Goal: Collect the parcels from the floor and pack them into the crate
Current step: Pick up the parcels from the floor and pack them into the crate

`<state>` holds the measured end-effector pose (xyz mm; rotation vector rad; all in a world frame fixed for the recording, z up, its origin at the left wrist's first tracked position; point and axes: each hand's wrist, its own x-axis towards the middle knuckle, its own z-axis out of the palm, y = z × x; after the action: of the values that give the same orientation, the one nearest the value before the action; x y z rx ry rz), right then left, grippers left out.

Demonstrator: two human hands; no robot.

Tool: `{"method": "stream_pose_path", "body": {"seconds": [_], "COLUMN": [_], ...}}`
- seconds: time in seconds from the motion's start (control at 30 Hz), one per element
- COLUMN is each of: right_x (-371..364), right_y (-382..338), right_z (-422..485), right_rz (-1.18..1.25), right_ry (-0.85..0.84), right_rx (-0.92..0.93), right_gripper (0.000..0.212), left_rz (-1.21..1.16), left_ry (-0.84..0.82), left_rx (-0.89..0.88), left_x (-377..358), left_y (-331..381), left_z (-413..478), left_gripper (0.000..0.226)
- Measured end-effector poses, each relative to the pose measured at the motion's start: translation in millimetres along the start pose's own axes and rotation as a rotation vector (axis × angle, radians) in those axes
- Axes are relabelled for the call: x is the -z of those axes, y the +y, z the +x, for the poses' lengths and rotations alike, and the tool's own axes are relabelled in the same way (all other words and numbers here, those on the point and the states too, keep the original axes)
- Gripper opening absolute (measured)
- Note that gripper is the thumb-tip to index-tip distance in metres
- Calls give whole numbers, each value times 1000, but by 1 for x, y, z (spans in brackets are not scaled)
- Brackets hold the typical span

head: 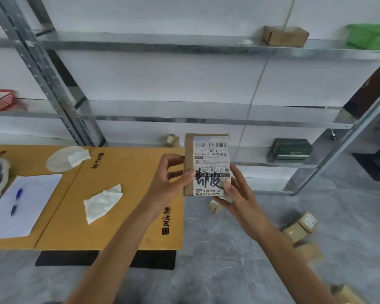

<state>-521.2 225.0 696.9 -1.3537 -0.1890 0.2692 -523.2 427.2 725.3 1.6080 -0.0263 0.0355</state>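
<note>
Gripping a flat cardboard parcel (211,154) upright, left hand (169,181) and right hand (236,194) are curling fingers (190,173) round its edges; boxy parcels (298,230) are lying on grey marbled floor (224,255) at four o'clock.

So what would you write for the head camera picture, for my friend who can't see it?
A left hand and right hand hold up a small cardboard parcel with a white shipping label. More small parcels lie on the grey floor at right; a flat cardboard sheet with paper and a pen lies at left, metal shelves behind.
</note>
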Motion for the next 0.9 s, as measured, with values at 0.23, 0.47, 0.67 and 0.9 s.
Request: {"method": "stream_pose_path", "body": {"seconds": [0.23,0.47,0.67,0.9], "right_x": [-20,-44,-91,-198], "right_y": [28,61,76,98], "right_z": [-58,-124,-162,-172], "right_rz": [-3,21,-10,-58], "right_ry": [-127,-192,-300,-398], "right_rx": [-89,-175,-246,-285], "right_gripper": [70,50,55,62], "left_rz": [-14,-69,-128,-295], "left_ry": [142,250,302,400], "left_rx": [100,303,398,378], "left_x": [7,16,55,146], "left_y": [-21,-39,-50,-57], "left_z": [-94,-187,-247,-309], "left_gripper": [54,52,30,28]}}
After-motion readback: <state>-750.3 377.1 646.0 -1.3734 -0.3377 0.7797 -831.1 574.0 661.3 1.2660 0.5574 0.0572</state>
